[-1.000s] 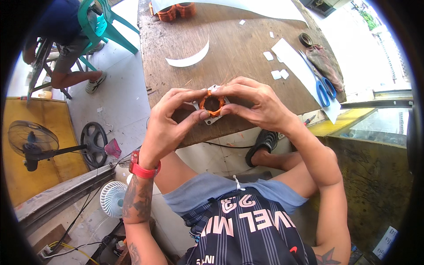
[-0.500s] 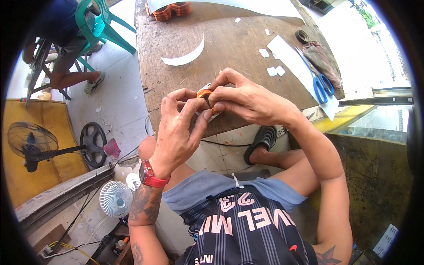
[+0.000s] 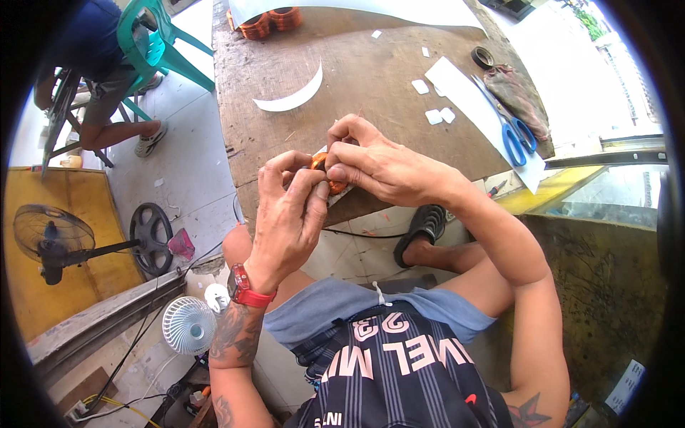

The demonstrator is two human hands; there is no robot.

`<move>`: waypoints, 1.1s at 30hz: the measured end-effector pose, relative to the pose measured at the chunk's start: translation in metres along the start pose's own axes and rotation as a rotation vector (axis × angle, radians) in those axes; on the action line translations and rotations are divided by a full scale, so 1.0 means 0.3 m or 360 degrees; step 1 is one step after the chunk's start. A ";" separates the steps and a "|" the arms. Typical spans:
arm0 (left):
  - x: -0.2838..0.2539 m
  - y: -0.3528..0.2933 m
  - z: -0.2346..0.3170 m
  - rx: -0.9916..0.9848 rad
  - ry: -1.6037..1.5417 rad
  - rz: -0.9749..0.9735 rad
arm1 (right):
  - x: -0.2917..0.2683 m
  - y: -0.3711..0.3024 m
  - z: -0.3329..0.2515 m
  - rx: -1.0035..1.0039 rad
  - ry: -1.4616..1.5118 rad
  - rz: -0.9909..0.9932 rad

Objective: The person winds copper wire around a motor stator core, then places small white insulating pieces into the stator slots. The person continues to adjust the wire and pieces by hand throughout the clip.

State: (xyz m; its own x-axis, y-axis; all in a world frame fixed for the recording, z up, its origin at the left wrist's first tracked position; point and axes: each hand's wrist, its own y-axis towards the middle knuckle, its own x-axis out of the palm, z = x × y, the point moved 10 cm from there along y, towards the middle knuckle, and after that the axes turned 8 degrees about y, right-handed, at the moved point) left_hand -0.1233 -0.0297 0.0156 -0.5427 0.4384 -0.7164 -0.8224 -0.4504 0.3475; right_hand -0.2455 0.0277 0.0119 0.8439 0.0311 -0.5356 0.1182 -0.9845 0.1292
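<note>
Over the near edge of the wooden table, both my hands meet around a small copper wire coil point(image 3: 335, 187). My left hand point(image 3: 287, 210), below a red wristwatch point(image 3: 246, 287), pinches the coil's left side between thumb and fingers. My right hand point(image 3: 374, 162) is closed on its right side, thumb and fingertips pressed together. Bits of white material show beside the coil; my fingers hide most of it. Farther back on the table lies a white crescent-shaped sheet piece point(image 3: 291, 97).
On the wooden table point(image 3: 371, 78) are orange-brown wound coils point(image 3: 271, 24), several small white pieces, a long white strip, blue-handled scissors point(image 3: 517, 135), a black tape roll point(image 3: 482, 57) and a cloth point(image 3: 519, 103). Fans stand at left. Another person sits beyond, near a green chair point(image 3: 157, 50).
My fingertips have drawn closer together over the coil, and my right hand has shifted slightly left. The whole view has shifted a little. Both hands keep their hold.
</note>
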 end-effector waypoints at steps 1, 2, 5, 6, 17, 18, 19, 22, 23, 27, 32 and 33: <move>-0.006 0.001 0.004 0.0006 -0.0008 0.0012 | -0.003 -0.004 -0.003 0.0006 0.0036 0.0010; -0.007 0.003 0.007 0.0006 -0.0002 0.0001 | -0.014 -0.007 -0.011 -0.0027 0.0081 0.0009; -0.011 0.006 0.006 -0.0038 -0.0043 -0.0009 | -0.025 -0.023 -0.024 -0.0084 0.0148 -0.0129; -0.011 0.007 0.010 -0.0025 -0.0020 -0.0008 | -0.022 -0.020 -0.026 -0.0098 0.0132 -0.0136; -0.023 0.011 0.030 -0.0017 -0.0064 0.0013 | -0.032 -0.043 0.013 -0.0036 0.0250 0.0154; -0.026 0.008 0.034 -0.0054 -0.0071 0.0025 | -0.039 -0.050 0.009 -0.0061 0.0276 0.0183; -0.028 0.003 0.044 -0.0083 -0.0096 0.0052 | -0.044 -0.056 0.006 -0.0084 0.0307 0.0214; -0.013 -0.013 0.058 -0.0208 -0.0074 0.0108 | -0.051 -0.066 -0.009 -0.0192 0.0242 0.0286; -0.004 -0.016 0.062 -0.0231 -0.0023 0.0114 | -0.050 -0.067 -0.012 -0.0218 0.0190 0.0293; 0.015 -0.022 0.068 -0.0315 0.0061 0.0288 | -0.032 -0.075 -0.017 -0.0236 0.0087 0.0260; 0.025 -0.022 0.064 -0.0384 0.0094 0.0359 | -0.035 -0.076 -0.026 -0.0232 0.0053 0.0265; 0.026 -0.023 0.060 -0.0374 0.0099 0.0296 | -0.035 -0.077 -0.021 -0.0200 0.0088 0.0251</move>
State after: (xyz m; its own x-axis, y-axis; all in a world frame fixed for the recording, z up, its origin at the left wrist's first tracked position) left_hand -0.1251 -0.0091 0.0185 -0.6628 0.2864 -0.6919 -0.6442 -0.6892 0.3318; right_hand -0.2536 0.0511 0.0198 0.8841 -0.1091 -0.4543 0.0437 -0.9488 0.3129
